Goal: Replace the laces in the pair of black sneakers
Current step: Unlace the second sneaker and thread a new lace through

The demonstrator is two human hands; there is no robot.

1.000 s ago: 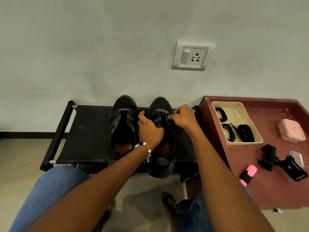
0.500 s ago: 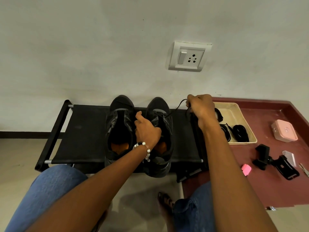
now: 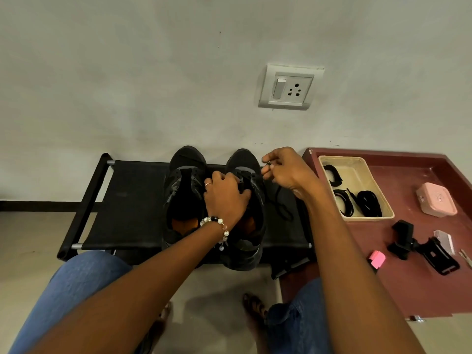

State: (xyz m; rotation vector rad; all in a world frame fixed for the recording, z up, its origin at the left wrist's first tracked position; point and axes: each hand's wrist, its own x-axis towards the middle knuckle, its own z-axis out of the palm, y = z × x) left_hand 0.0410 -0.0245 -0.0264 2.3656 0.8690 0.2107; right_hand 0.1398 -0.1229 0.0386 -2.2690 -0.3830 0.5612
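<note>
Two black sneakers stand side by side on a black fabric rack (image 3: pixel 132 200), toes toward the wall. The left sneaker (image 3: pixel 185 190) has its eyelets bare. My left hand (image 3: pixel 224 198) grips the tongue area of the right sneaker (image 3: pixel 251 226). My right hand (image 3: pixel 286 169) hovers just right of that shoe's toe, fingers pinching a black lace (image 3: pixel 279 203) that trails in loops across the rack below the hand. A beige tray (image 3: pixel 356 164) on the red table holds several coiled black laces (image 3: pixel 369 206).
The red table (image 3: pixel 419 284) at the right carries a pink box (image 3: pixel 436 199), a black phone clamp (image 3: pixel 421 247), a pink highlighter (image 3: pixel 376 259) and a small white card. A wall socket (image 3: pixel 288 86) is above. My knees in jeans and sandalled feet are below the rack.
My right hand, which had pulled the lace out toward the tray, has come back close to the right sneaker's toe. The slack lace now lies on the rack. My left hand stayed on the shoe.
</note>
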